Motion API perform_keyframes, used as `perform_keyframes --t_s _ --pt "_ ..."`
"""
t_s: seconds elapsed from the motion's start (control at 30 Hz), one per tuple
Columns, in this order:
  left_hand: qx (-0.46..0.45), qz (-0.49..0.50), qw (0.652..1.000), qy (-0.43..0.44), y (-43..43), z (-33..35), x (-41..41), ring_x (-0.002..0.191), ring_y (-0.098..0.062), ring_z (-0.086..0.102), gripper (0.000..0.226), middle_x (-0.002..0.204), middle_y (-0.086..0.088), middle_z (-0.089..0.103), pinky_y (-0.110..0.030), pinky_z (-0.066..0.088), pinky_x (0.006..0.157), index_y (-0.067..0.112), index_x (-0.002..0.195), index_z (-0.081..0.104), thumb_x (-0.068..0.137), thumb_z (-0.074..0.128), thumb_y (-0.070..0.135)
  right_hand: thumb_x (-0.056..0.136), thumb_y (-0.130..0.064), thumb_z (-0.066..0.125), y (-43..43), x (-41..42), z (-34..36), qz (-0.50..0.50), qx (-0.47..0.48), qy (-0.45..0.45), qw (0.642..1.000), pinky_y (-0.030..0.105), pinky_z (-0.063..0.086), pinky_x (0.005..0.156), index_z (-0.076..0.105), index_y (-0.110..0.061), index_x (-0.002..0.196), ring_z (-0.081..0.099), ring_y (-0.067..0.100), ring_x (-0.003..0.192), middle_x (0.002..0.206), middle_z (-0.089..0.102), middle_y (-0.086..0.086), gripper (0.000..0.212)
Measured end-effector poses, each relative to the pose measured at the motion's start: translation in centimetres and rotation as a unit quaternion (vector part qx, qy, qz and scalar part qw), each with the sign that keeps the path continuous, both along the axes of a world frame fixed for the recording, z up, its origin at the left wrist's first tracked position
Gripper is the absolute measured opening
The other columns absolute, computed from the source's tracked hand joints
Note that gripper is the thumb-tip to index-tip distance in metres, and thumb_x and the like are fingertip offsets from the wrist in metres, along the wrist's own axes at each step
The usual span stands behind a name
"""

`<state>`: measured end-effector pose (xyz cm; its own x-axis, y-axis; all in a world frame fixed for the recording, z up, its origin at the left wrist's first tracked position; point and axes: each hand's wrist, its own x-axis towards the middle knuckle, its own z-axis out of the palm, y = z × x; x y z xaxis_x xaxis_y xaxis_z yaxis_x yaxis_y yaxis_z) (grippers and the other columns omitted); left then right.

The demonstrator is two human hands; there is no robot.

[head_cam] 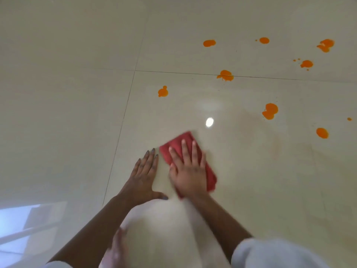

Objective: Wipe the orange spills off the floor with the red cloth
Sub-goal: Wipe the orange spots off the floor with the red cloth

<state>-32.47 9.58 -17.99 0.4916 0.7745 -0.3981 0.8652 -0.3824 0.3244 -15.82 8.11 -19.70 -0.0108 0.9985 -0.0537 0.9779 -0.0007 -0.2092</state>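
The folded red cloth (211, 178) is pressed flat against the glossy cream tiled floor (77, 113) by the right hand (188, 171), whose fingers (194, 151) are laid straight and slightly spread over it; nothing is pinched. Just left of the cloth, the left hand (144, 180) is planted palm-down on the bare tile, its fingers (152, 157) straight and close together, the thumb held out toward the cloth. The right hand and cloth are blurred.

No spill is covered by the cloth. The nearest orange spill (162, 91) lies beyond the cloth and slightly to its left; a double-lobed orange blot (270, 111) and an oval orange patch (322, 133) lie beyond and to its right, and more orange splashes (225, 75) are scattered farther beyond it.

A faint orange film (276, 149) can be made out right of the cloth, so smearing is judged the chief risk: liquid could be spread thin rather than lifted once the cloth is loaded. Since the cloth is only pushed, not gripped, it could bunch or be slid out from under the palm. The splash on the dark grout line (260, 76) may be driven into the joint. On wet tile, the bracing left hand could be made to slip.
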Motion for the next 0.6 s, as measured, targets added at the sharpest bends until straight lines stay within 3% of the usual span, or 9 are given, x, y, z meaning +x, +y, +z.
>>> perform_keyframes --t_s 0.03,0.1,0.2,0.3,0.37,0.43,0.53,0.6 --pt "-0.008 0.006 1.000 0.008 0.3 0.1 0.0 0.137 -0.016 -0.025 0.135 0.150 -0.005 -0.024 -0.032 -0.014 0.111 0.010 0.141 -0.016 0.045 0.023 0.097 0.085 -0.043 0.030 2.0 1.8 -0.2 -0.005 -0.010 -0.016 1.000 0.060 0.017 0.108 0.040 -0.033 0.139 0.023 0.037 0.140 0.152 0.030 0.008 0.056" --pt "-0.015 0.014 0.999 0.026 0.3 0.2 -0.1 0.135 -0.017 -0.029 0.139 0.147 -0.004 -0.030 -0.032 -0.016 0.109 0.009 0.140 -0.019 0.039 0.014 0.099 0.085 -0.043 0.024 2.7 5.4 -1.1 -0.126 -0.008 -0.017 0.992 0.059 0.016 0.108 0.039 -0.032 0.141 0.021 0.037 0.140 0.152 0.029 0.009 0.058" --pt "-0.034 0.016 0.998 0.050 -0.2 0.5 -0.4 0.134 -0.018 -0.032 0.142 0.143 -0.004 -0.036 -0.035 -0.015 0.111 0.009 0.139 -0.023 0.036 0.010 0.100 0.085 -0.039 0.030 -2.8 4.4 -1.0 -0.204 0.001 0.000 0.979 0.062 0.024 0.104 0.042 -0.028 0.139 0.027 0.041 0.137 0.150 0.034 0.013 0.057" --pt "-0.044 0.023 0.998 0.039 -0.5 0.9 -0.4 0.133 -0.018 -0.033 0.137 0.143 -0.003 -0.038 -0.037 -0.012 0.113 0.012 0.132 -0.032 0.037 0.013 0.099 0.083 -0.040 0.037 -6.8 -0.1 0.0 -0.039 -0.019 -0.001 0.999 0.062 0.029 0.103 0.040 -0.030 0.139 0.031 0.040 0.136 0.148 0.036 0.012 0.057" --pt "-0.043 0.043 0.998 0.029 -0.6 0.9 -0.6 0.134 -0.018 -0.033 0.136 0.144 -0.003 -0.036 -0.037 -0.014 0.112 0.013 0.132 -0.032 0.037 0.011 0.100 0.083 -0.041 0.037 -3.6 -0.6 0.4 0.094 -0.002 -0.006 0.996 0.061 0.029 0.105 0.041 -0.033 0.138 0.029 0.036 0.138 0.150 0.034 0.007 0.055" --pt "-0.035 0.083 0.996 0.026 -0.6 0.6 -1.3 0.134 -0.019 -0.032 0.142 0.144 -0.003 -0.035 -0.037 -0.014 0.112 0.010 0.137 -0.026 0.035 0.012 0.100 0.085 -0.042 0.031 1.4 0.9 0.2 0.118 -0.007 -0.038 0.992 0.061 0.023 0.108 0.038 -0.037 0.139 0.023 0.033 0.140 0.153 0.029 0.003 0.055" --pt "-0.028 0.125 0.991 0.042 -0.8 0.4 -3.4 0.132 -0.017 -0.034 0.148 0.142 -0.002 -0.037 -0.036 -0.016 0.110 0.009 0.141 -0.021 0.030 0.010 0.101 0.086 -0.043 0.022 3.9 3.6 -0.5 -0.075 -0.023 -0.017 0.997 0.060 0.016 0.110 0.034 -0.034 0.143 0.015 0.035 0.142 0.155 0.023 0.006 0.059" --pt "-0.036 0.133 0.990 0.041 -1.2 0.6 -4.5 0.131 -0.017 -0.035 0.146 0.142 -0.002 -0.038 -0.035 -0.017 0.110 0.010 0.139 -0.025 0.030 0.010 0.101 0.085 -0.041 0.026 0.9 2.0 -0.5 -0.170 -0.006 0.001 0.985 0.062 0.018 0.107 0.039 -0.028 0.142 0.018 0.039 0.140 0.152 0.028 0.011 0.059"
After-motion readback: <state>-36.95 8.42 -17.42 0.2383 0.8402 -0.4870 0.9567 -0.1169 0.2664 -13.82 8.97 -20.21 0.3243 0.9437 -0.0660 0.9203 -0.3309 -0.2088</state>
